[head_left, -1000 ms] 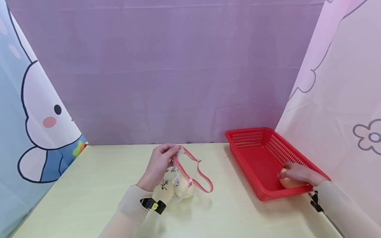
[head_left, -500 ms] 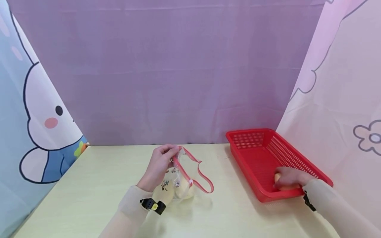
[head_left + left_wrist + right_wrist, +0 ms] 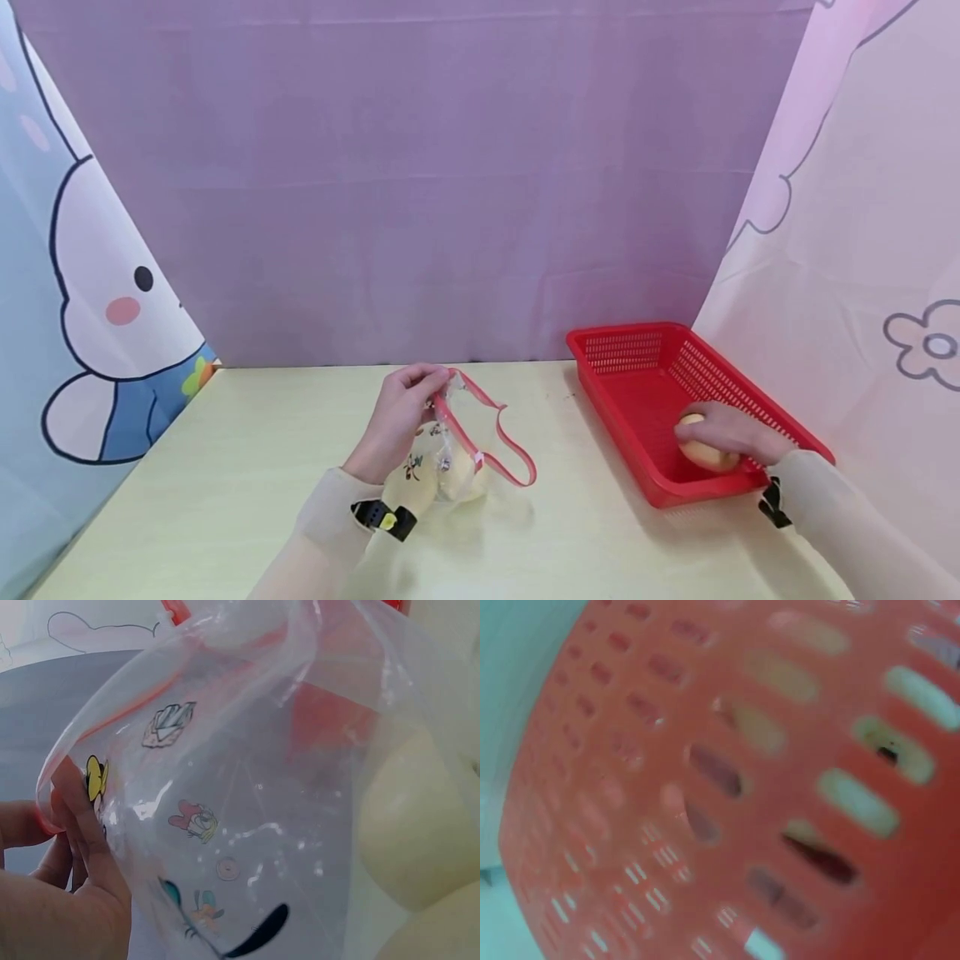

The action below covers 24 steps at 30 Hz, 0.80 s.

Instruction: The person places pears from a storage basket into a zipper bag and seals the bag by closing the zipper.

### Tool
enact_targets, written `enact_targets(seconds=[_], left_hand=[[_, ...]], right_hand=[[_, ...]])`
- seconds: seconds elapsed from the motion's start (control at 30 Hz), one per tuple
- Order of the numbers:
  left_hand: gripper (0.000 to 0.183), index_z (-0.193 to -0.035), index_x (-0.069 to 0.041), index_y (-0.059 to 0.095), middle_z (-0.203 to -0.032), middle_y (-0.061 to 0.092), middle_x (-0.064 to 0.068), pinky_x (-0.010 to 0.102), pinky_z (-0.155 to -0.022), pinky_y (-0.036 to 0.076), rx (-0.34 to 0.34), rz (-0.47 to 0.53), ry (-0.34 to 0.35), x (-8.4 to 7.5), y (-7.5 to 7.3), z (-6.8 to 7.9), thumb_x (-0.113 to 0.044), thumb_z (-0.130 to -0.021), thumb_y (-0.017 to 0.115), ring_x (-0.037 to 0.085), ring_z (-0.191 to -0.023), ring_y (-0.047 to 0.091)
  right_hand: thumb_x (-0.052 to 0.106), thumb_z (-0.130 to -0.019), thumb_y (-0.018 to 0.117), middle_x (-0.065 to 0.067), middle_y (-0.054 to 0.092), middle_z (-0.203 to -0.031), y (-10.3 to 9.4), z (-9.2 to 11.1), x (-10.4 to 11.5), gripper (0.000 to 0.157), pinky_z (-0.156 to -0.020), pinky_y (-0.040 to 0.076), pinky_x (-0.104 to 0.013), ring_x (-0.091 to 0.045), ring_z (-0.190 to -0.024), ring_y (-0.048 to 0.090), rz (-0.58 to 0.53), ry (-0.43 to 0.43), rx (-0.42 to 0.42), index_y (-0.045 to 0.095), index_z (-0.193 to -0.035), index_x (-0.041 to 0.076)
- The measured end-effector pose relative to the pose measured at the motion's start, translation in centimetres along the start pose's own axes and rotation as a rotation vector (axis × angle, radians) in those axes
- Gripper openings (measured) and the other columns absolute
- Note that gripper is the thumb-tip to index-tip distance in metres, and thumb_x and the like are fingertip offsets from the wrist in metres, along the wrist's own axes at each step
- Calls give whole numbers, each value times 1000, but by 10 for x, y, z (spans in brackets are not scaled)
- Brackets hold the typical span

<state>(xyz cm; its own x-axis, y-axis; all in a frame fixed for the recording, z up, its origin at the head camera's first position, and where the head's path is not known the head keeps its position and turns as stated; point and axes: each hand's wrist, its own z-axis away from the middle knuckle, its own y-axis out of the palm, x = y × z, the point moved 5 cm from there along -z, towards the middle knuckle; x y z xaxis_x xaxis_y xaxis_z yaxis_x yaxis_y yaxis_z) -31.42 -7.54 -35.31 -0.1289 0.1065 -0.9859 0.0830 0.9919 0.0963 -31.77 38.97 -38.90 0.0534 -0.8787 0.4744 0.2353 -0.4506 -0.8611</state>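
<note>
My left hand (image 3: 397,421) pinches the red-trimmed rim of a clear plastic bag (image 3: 247,802) printed with small cartoon figures. Round, pale yellow fruits (image 3: 420,817), pear- or apple-like, sit in the bag on the table. Over the near end of a red plastic basket (image 3: 615,425), my right hand (image 3: 738,429) reaches in and grips a pale yellow-orange fruit (image 3: 707,455) from above. In the right wrist view the slotted basket wall (image 3: 795,787) blocks most of the hand and fruit; only patches show through the holes.
The pale wooden table (image 3: 247,467) runs back to a purple cloth (image 3: 412,183). Printed curtains close in the left side (image 3: 112,333) and the right side (image 3: 847,275), the right one standing close to the basket.
Inside the basket my right hand has shifted a little to the left with the fruit, and more of the fruit now shows. The left hand and the bag have stayed in place.
</note>
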Motion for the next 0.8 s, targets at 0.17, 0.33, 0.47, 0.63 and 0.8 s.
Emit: enact_targets(seconds=[0.17,0.33,0.47,0.63,0.8], left_hand=[[26,-116,7,66,-87,60,5,27,-64,55,3,8,4,-1,1,0,-15,-103,61,15,-67,56],[25,-115,6,66,-87,59,5,27,-64,55,-2,5,1,0,1,0,-15,-103,61,15,-68,56],[25,-115,6,66,-87,59,5,27,-65,55,-2,0,2,1,1,-1,-16,-104,60,15,-68,56],[20,-111,0,69,-88,60,6,27,-65,55,-6,-9,7,1,0,0,-17,-104,60,16,-69,56],[19,-109,-1,69,-86,60,6,27,-64,55,-7,-4,9,0,0,0,-17,-104,61,16,-67,56]], right_hand=[[42,-82,75,-14,61,-122,-5,1,8,67,-76,56,-44,-29,-106,56,-20,-29,-30,60,-132,2],[44,-83,75,-12,61,-120,-8,3,14,66,-74,55,-38,-27,-104,57,-73,-37,-68,60,-133,4],[45,-86,73,-11,61,-118,-12,4,19,63,-72,54,-35,-25,-100,58,-112,-56,-107,59,-134,6],[48,-88,72,-13,59,-124,-19,9,30,64,-73,54,-36,-28,-107,56,-119,-81,-160,58,-136,9],[49,-88,73,-16,56,-129,-21,13,38,67,-74,56,-39,-33,-114,53,-157,-74,-186,55,-139,10]])
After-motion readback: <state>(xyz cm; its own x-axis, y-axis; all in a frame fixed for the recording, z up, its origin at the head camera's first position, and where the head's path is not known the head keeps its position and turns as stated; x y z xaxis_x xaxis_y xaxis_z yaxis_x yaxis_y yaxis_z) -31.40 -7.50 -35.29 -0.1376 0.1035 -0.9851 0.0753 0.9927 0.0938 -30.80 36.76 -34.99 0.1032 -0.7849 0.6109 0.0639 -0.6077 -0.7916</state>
